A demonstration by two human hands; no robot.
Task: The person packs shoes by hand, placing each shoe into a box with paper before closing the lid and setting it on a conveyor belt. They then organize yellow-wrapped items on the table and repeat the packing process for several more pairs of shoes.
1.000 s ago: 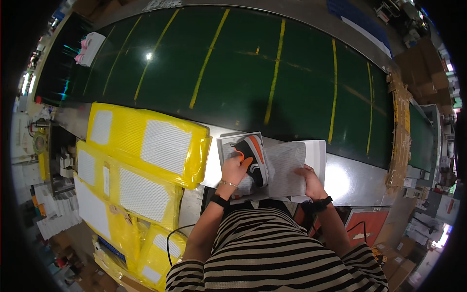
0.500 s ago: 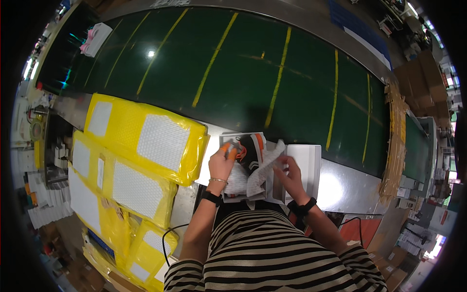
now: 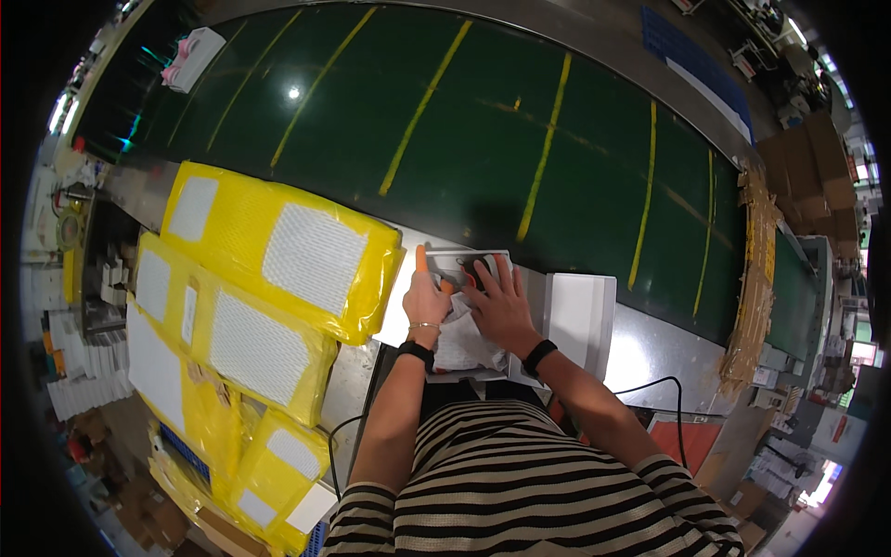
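At the table's left edge the stacked yellow parcels [image 3: 278, 255] crowd right up beside the work spot, so there is hardly any room that way. The left hand [image 3: 427, 302] now lies with its grip released and flat, an orange bit showing at its fingertip, and the right hand [image 3: 501, 306], which a moment ago lifted the white tissue paper [image 3: 461, 345], is spread flat on it over the open shoebox [image 3: 464, 263] at the table's far edge, so the shoes are covered. To the right the white box lid [image 3: 577, 316] lies just beside, with bare table beyond and the green conveyor belt [image 3: 483, 121] open behind.
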